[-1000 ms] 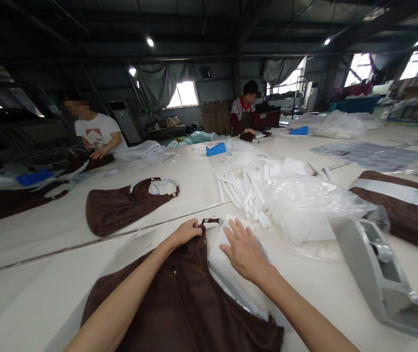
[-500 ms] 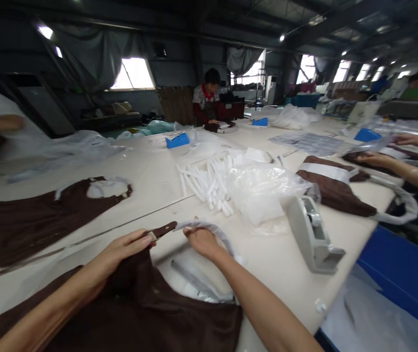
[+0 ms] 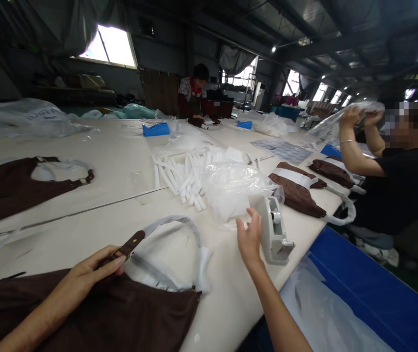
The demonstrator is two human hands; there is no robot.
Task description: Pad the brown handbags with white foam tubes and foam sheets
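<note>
A dark brown handbag lies on the table in front of me, its handle wrapped in white material and arched up. My left hand pinches the brown strap end of that handle, by its metal ring. My right hand is raised over the table with fingers apart and nothing in them. It is just left of a grey tape dispenser and in front of a clear plastic bag. A pile of white foam tubes lies left of that bag.
Another brown handbag lies at the left. Two wrapped ones, the nearer a brown handbag, lie at the right edge by a co-worker lifting clear plastic. A second person works across the table. A blue bin stands below.
My right hand has left the bag's handle and moved right to the tape dispenser, its fingers opening. My left hand stays on the strap end. The view has turned right; the right co-worker's hands are higher.
</note>
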